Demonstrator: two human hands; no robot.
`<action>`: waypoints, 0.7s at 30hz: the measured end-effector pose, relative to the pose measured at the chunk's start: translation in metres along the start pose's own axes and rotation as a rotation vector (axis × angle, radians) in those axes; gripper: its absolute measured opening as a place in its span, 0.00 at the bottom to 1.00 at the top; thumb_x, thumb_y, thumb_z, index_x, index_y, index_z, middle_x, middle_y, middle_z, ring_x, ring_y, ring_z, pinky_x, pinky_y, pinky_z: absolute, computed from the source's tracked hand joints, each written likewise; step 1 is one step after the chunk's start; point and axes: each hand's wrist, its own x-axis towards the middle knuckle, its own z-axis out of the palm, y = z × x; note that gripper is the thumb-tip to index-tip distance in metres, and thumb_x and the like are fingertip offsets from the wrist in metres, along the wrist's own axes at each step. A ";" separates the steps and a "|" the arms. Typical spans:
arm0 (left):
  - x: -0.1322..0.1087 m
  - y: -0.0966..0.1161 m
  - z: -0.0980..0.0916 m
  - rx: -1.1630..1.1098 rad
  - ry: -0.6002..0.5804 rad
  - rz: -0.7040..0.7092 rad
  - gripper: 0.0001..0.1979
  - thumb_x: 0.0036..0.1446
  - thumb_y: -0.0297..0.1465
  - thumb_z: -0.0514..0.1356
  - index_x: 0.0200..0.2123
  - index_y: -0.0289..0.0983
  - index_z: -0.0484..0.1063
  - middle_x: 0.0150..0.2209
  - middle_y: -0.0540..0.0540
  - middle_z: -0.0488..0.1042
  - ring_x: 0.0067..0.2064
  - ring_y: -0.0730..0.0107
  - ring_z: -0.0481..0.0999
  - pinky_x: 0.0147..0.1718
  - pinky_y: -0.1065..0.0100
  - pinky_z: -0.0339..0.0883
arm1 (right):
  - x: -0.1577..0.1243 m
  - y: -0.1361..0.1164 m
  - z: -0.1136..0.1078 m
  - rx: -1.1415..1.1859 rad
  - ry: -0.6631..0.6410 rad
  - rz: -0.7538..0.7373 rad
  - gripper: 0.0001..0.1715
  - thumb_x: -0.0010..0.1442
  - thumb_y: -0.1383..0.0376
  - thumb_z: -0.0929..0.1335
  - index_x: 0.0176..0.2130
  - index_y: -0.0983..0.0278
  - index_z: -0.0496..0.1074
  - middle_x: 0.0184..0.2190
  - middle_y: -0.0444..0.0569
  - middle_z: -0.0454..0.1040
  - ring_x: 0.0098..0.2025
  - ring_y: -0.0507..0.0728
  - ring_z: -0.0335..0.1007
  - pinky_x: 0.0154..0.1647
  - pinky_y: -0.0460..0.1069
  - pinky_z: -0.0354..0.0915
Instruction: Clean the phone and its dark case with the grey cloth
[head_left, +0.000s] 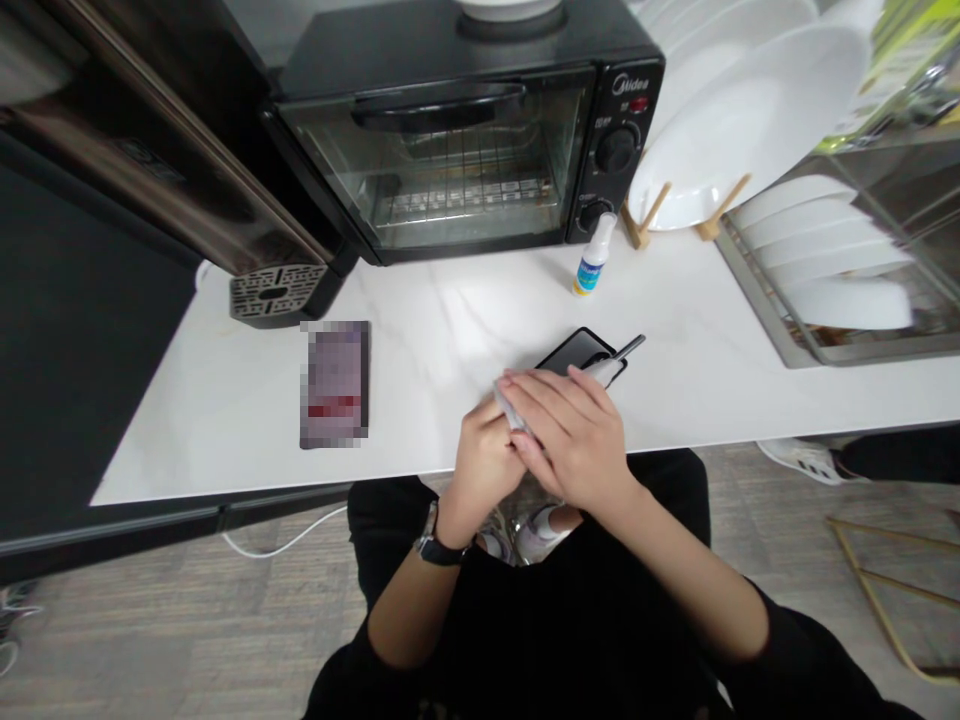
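My left hand [489, 452] and my right hand [574, 432] are together over the counter's front edge. The right hand lies across the left, its fingers close together on a thin whitish cloth or tissue [513, 407] that shows between the hands. My left hand is curled underneath, and its fingertips and whatever they hold are hidden. Just beyond my fingers a dark smartphone [574, 350] is partly covered. By the right fingertips a white piece [603, 372] and a slim silver rod [631, 346] stick out over the phone; whether a hand grips them cannot be seen.
A small spray bottle [592, 262] stands before the toaster oven [465, 160]. To the left are a flat, pixelated item [335, 385] and a machine's drip tray [277, 290]. White plates [750, 130] in wooden racks and a bowl basket [832, 260] occupy the right. A shoe [802, 460] shows below.
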 end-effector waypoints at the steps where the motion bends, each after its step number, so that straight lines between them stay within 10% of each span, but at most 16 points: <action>1: 0.002 0.003 0.000 -0.001 -0.005 0.024 0.12 0.71 0.29 0.60 0.32 0.38 0.78 0.32 0.46 0.79 0.35 0.67 0.80 0.37 0.67 0.76 | 0.001 0.013 -0.004 -0.017 0.009 0.035 0.21 0.74 0.61 0.64 0.61 0.60 0.76 0.58 0.49 0.83 0.60 0.61 0.78 0.68 0.59 0.64; 7: 0.011 0.014 -0.001 -0.038 -0.044 0.000 0.13 0.68 0.28 0.66 0.55 0.39 0.81 0.42 0.46 0.83 0.41 0.70 0.82 0.41 0.68 0.76 | 0.013 0.077 -0.020 0.000 0.064 0.311 0.24 0.77 0.63 0.58 0.56 0.63 0.79 0.54 0.53 0.84 0.61 0.63 0.78 0.68 0.63 0.66; 16: 0.004 0.006 -0.001 0.006 0.055 0.035 0.11 0.70 0.24 0.57 0.36 0.37 0.79 0.36 0.44 0.81 0.38 0.67 0.81 0.39 0.67 0.78 | 0.009 -0.009 0.001 0.004 -0.054 0.060 0.22 0.74 0.64 0.63 0.60 0.68 0.76 0.61 0.52 0.80 0.66 0.60 0.74 0.75 0.60 0.58; 21: 0.007 0.008 -0.002 -0.010 0.005 0.009 0.08 0.69 0.25 0.61 0.36 0.36 0.80 0.35 0.45 0.81 0.38 0.68 0.81 0.39 0.69 0.76 | 0.013 0.018 -0.004 -0.025 -0.038 0.073 0.22 0.75 0.63 0.62 0.58 0.65 0.78 0.57 0.48 0.83 0.62 0.60 0.76 0.72 0.60 0.62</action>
